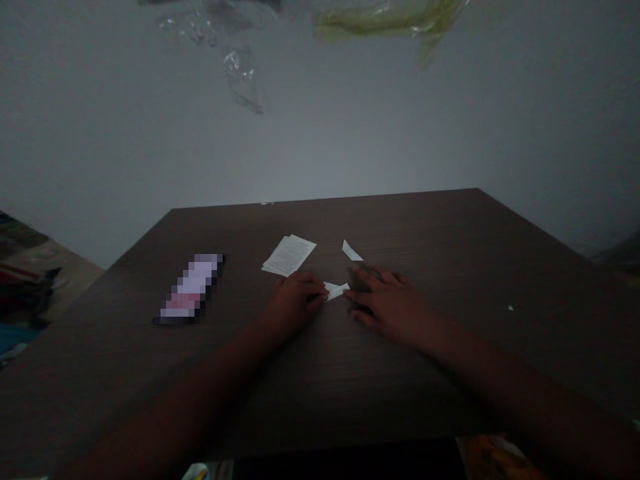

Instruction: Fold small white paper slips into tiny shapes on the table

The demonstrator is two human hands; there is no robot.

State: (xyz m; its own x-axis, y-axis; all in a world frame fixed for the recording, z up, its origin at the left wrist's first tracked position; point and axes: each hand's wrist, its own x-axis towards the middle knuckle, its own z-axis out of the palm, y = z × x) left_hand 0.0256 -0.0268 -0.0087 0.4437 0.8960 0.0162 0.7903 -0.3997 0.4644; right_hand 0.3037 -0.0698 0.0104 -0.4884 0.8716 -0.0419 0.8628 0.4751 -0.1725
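A small folded piece of white paper (337,291) lies on the dark table between my hands. My left hand (299,298) has its fingers closed on the paper's left end. My right hand (383,297) is spread over the table, with a fingertip touching the paper's right end. Just beyond my right hand sits another narrow folded paper piece (351,251). Past my left hand lies a small stack of printed paper sheets (290,255).
A phone (190,288) with a lit, pixelated screen rests at the left of the wooden table (425,227). A tiny white scrap (511,308) lies to the right. Behind the table rises a pale wall (350,133) with clear and yellowish plastic on it.
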